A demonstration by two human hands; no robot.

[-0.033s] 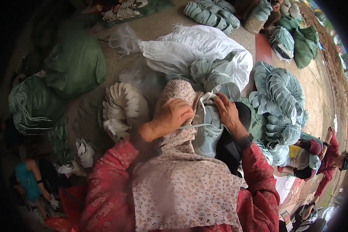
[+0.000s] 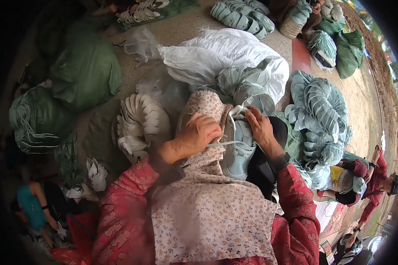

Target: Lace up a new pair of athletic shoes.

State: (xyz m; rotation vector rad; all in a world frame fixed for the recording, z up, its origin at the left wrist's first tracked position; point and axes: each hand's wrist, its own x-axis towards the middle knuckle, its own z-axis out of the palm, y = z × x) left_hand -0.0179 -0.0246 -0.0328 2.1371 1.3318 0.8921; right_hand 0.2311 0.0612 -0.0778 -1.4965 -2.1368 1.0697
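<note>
A pale blue-grey sneaker upper (image 2: 237, 152) lies on my lap over a flowered cloth, toe end toward me. A light shoelace (image 2: 227, 143) crosses it and runs out left toward my left hand (image 2: 196, 138). The fingers of that hand are curled in a pinch on the lace; their tips are partly hidden. My right hand (image 2: 262, 127) grips the right side of the upper near its opening, fingers bent over the edge. A white, thicker lace or loop (image 2: 232, 115) shows at the opening between the two hands.
A white sack (image 2: 225, 48) lies ahead with grey-blue uppers (image 2: 252, 86) against it. Stacked pale blue uppers (image 2: 320, 106) stand at right, white ones (image 2: 141, 121) at left. Dark green sacks (image 2: 86, 70) fill the far left. A person in red (image 2: 378, 190) sits at right.
</note>
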